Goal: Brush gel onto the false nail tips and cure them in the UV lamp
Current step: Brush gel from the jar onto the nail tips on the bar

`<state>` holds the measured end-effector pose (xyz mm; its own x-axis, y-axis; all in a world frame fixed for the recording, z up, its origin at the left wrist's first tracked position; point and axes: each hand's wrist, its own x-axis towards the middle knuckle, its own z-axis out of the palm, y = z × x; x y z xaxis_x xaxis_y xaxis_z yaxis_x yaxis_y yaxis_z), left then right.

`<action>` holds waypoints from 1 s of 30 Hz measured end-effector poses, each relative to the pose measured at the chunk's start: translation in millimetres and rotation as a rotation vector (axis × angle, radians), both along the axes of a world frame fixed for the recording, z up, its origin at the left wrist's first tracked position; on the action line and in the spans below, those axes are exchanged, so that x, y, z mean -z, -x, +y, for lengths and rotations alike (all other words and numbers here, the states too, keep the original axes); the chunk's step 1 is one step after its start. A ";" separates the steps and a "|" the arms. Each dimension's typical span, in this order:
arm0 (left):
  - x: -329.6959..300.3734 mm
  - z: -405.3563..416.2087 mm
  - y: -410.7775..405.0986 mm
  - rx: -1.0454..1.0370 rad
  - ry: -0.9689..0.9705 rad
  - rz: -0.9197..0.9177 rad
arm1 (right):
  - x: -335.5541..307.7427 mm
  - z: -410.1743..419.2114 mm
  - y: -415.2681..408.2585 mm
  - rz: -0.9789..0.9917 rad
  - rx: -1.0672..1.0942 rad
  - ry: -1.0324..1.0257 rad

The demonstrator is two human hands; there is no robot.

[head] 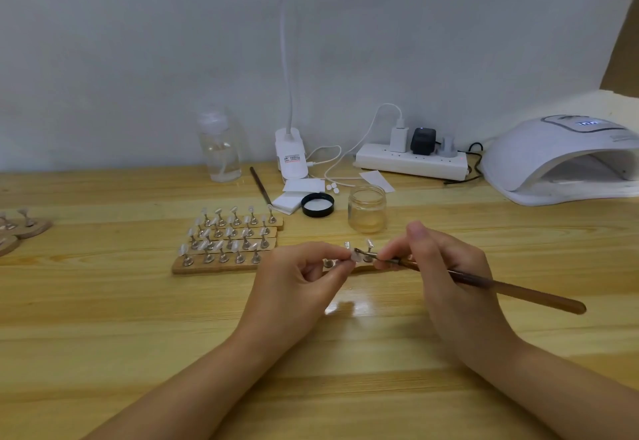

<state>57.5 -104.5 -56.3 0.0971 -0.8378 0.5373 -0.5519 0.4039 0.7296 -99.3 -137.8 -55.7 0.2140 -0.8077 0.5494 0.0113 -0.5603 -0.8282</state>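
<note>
My left hand (304, 280) pinches a small metal stand with a clear false nail tip (355, 257) on it, just above the table's middle. My right hand (446, 266) grips a brown-handled brush (518, 292); its bristle end touches that nail tip. Behind my hands lies a wooden strip (363, 268) carrying two more tips on stands. An open glass jar of gel (366, 209) stands behind them, its black lid (317, 205) beside it. The white UV lamp (567, 159) sits at the far right, its opening facing left and front.
Several wooden strips with nail tips on stands (228, 240) lie left of my hands. More stands (20, 225) sit at the left edge. A clear bottle (219, 149), a clip lamp (290, 152), a second brush (260, 185), white pads (294, 194) and a power strip (411, 159) line the back.
</note>
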 end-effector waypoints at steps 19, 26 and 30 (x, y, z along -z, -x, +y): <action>2.7 -1.2 -0.3 0.040 0.019 0.005 | 0.0 -0.3 0.0 0.025 0.000 0.039; 4.8 -1.9 -1.2 0.036 0.000 0.000 | 1.1 0.5 0.7 -0.008 0.009 0.050; 4.8 -1.9 -1.1 0.032 -0.012 -0.006 | 1.4 -0.1 0.2 -0.005 -0.015 -0.012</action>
<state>58.7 -106.5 -61.1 0.0669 -0.8467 0.5278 -0.5429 0.4129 0.7313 -99.5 -137.9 -57.2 0.2232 -0.8109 0.5409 0.0239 -0.5502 -0.8347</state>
